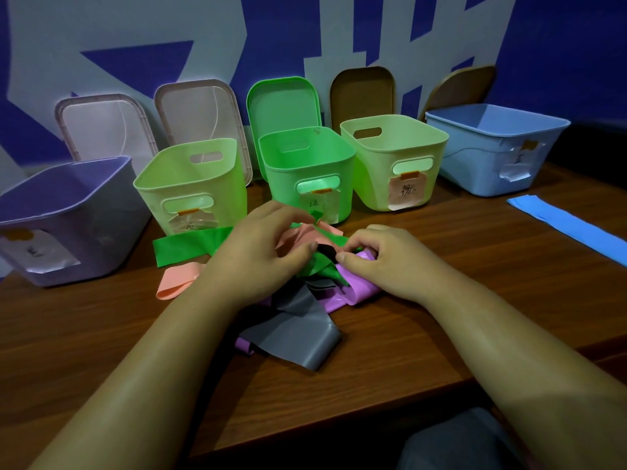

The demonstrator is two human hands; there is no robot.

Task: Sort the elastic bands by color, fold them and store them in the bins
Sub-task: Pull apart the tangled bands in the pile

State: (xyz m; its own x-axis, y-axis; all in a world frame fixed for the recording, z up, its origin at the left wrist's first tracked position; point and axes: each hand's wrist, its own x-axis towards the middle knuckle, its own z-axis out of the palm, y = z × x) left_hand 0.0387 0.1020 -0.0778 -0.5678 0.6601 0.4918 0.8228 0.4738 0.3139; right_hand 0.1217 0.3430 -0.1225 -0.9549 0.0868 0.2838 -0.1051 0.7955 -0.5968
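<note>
Both my hands are down in the tangle of elastic bands at mid-bench. Left hand (261, 245) curled, thumb and forefinger pinching into the knot where the green band (190, 244) crosses the pink band (176, 283). Right hand (383, 256) also curled, thumb tip pressed to the purple band (359, 286); what exactly it grips I cannot tell. Grey band (298, 334) trails toward me from under the pile. A blue band (559, 220) lies apart, flat, far right.

Handling, my judgement: thin, limp, light, stretchy, likely clingy against each other. Pulling hard will stretch, not free. Better to take one band near a loose end and draw it out slowly.

Five bins (307, 157) stand open behind; none visibly holds a band.
</note>
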